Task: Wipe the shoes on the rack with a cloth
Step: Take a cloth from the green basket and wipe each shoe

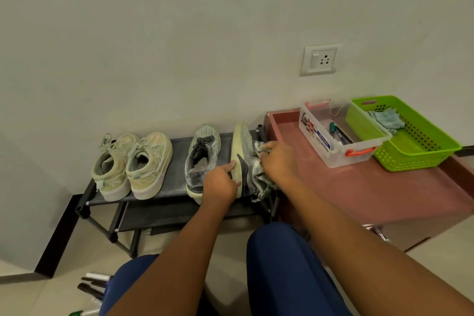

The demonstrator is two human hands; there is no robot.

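Left hand (221,182) grips the tipped grey shoe (241,156) steady — right hand (275,161), bunching the cloth (257,169), should rub the side firmly.

A plain off-white wall (179,33) fills the upper frame, with a white switch-and-socket plate (321,59) at right of centre. A dark skirting board (55,236) runs along the lower left above pale floor tiles (23,295). A low reddish-brown cabinet (372,187) stands at the right
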